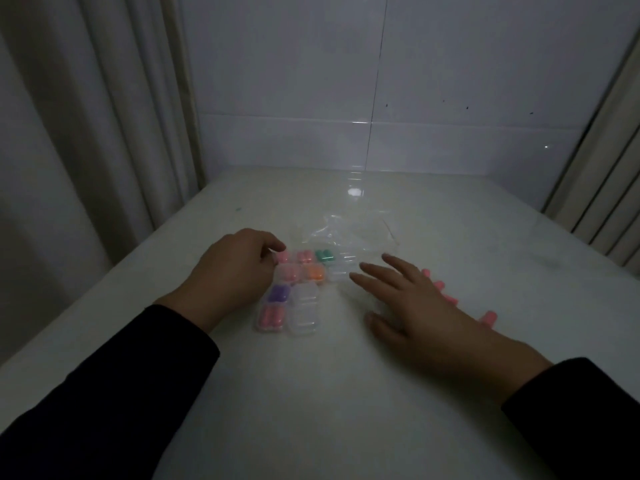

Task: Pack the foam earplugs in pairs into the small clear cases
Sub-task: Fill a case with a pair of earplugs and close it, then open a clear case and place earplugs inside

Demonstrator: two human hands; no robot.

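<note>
On the white table [346,393], about six small clear cases [294,289] are already sitting filled, while a few look empty. Left hand [232,271] is curling at the pink case [283,257], grip unclear; right hand [415,306] is hovering spread flat, hiding loose pink earplugs [488,318] still waiting.

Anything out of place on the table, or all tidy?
Mostly tidy: the small clear cases sit in a neat block. The loose pink foam earplugs lie scattered beyond the right hand, still unpacked, and a crumpled clear plastic bag lies behind the cases. Nothing looks damaged.
</note>
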